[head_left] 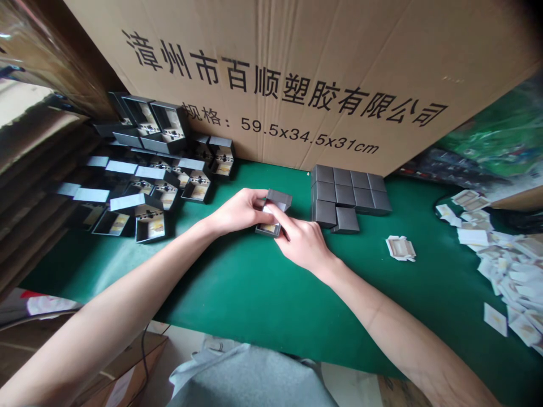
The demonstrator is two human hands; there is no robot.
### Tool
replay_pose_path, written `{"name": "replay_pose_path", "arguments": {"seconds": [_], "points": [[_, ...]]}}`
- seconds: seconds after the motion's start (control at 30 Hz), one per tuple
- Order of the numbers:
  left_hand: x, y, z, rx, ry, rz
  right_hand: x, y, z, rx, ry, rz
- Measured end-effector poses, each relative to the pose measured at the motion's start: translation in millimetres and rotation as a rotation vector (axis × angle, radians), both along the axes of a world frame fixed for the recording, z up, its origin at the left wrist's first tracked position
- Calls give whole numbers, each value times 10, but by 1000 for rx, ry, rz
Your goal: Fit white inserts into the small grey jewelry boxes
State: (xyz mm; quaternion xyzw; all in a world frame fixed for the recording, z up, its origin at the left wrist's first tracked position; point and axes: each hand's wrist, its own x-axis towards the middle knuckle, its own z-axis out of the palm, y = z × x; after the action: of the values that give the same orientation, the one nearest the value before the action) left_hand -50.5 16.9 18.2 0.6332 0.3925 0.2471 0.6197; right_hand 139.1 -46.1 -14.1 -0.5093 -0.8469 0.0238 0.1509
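Dark grey box (279, 198), standing open, yellowish inside; left hand's (240, 212) grip pinching it, right hand's (304, 243) grip unclear.

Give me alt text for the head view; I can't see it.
A person's left hand holds a small open dark box, with the right hand at its opening, over a green table. Left are more open boxes; right, closed boxes in rows, then loose white pieces; behind, a printed carton.

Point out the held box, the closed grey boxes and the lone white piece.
Held box (279, 198): head view, on its raised lid.
Closed grey boxes (345, 195): head view, a middle box's top.
Lone white piece (400, 247): head view, its centre.
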Motion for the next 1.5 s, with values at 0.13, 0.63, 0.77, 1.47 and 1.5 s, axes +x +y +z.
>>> {"name": "replay_pose_path", "arguments": {"seconds": [0.13, 0.63, 0.77, 1.47, 1.5], "points": [[-5, 5, -7, 5, 2, -6, -1, -2, 1, -1, 1, -3], [0, 4, 2, -6, -14, -10, -2, -8, 12, 2, 10, -5], [-2, 5, -5, -2, -10, -10, -4, -7, 8, 3, 9, -8], [-10, 14, -21, 6, -4, -17, -2, -4, 7, 13, 24, -1], [-10, 14, -21, 2, -6, -17, -3, -4, 8, 15, 24, -1]]}}
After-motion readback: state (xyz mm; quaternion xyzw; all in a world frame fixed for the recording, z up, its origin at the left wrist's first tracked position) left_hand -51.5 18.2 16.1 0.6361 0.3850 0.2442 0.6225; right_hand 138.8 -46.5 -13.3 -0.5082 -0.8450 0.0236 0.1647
